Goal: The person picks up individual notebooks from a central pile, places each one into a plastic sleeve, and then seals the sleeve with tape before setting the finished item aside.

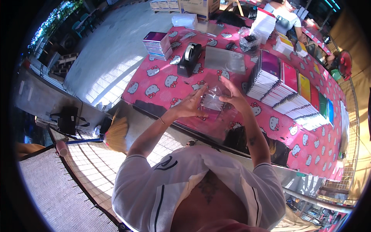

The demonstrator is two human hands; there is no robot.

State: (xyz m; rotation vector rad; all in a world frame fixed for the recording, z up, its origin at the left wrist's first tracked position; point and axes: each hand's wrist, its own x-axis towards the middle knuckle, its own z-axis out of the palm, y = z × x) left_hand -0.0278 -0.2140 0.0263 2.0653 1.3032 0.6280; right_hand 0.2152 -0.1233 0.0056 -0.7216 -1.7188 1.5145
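A small spiral-bound pad or notebook in shiny clear plastic [212,101] lies on the table between my two hands. Glare on the plastic hides most of its face. To its left, my left hand [190,103] is open, fingers stretched towards the plastic and thumb apart. My right hand [235,95] is open on the other side, its fingers pointing up and its thumb at the plastic's edge. Whether either hand presses on the plastic, I cannot tell. Just beyond, a black tape dispenser [187,66] and a stack of clear plastic sleeves [225,60] lie on the table.
Tall stacks of spiral notebooks [288,83] in several colours stand to the right. A smaller notebook stack [157,45] is at the far left corner of the pink patterned tablecloth [280,123]. Another person [284,19] is at the far end. A broom [116,135] stands left.
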